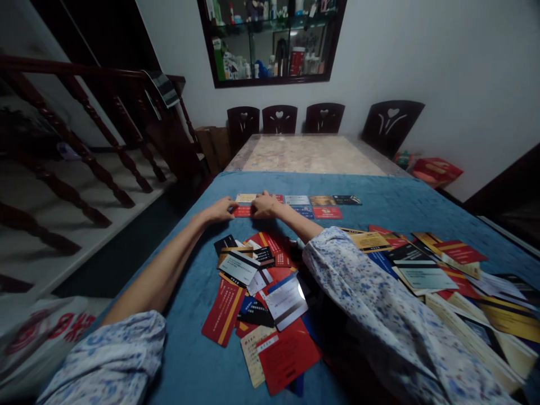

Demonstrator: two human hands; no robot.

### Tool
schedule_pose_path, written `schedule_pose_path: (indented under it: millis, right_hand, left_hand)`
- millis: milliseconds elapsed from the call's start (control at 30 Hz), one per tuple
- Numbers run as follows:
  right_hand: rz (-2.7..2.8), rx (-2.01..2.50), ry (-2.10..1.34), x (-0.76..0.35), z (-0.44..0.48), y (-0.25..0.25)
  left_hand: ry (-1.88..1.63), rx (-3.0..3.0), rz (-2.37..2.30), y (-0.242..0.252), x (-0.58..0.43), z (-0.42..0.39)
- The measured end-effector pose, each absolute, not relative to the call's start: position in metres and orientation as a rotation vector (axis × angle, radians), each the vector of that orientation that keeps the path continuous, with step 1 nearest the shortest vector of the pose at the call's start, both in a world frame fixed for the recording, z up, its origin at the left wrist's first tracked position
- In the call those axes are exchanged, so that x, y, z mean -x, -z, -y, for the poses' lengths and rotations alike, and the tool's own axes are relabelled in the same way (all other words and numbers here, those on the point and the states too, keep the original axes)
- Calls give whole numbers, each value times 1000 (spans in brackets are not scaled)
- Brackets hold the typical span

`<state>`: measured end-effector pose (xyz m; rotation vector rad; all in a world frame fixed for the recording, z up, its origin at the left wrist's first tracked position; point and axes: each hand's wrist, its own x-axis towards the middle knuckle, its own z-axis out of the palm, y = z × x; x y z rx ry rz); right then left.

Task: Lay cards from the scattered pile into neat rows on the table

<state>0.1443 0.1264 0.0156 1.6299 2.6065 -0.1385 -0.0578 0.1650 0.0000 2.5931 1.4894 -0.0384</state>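
Both my arms reach forward over a blue cloth (177, 349) on the table. My left hand (220, 210) rests with its fingers on a red card (242, 212) at the left end of two short rows of cards. My right hand (265, 205) lies closed beside it, fingertips on the same red card and touching the pale card (245, 198) behind it. The rows run right with a grey card (297, 199), a red card (327, 212) and a dark card (346, 199). A loose heap of cards (257, 292) lies between my forearms.
More cards (447, 275) spread over the cloth on the right. Beyond the cloth the bare marble tabletop (307, 153) runs to four dark chairs (279, 118). A wooden stair railing (84, 112) stands at the left, a glass wall cabinet (270, 39) behind.
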Motion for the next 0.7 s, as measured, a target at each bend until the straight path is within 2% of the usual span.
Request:
schedule_pose_path:
  millis: [433, 700]
  right_hand:
    - [-2595, -1638, 123, -143, -124, -20]
    - [-2667, -1572, 29, -153, -121, -20]
  left_hand:
    - [-39, -2601, -1556, 5, 55, -158]
    - [-224, -2583, -1664, 13, 54, -143]
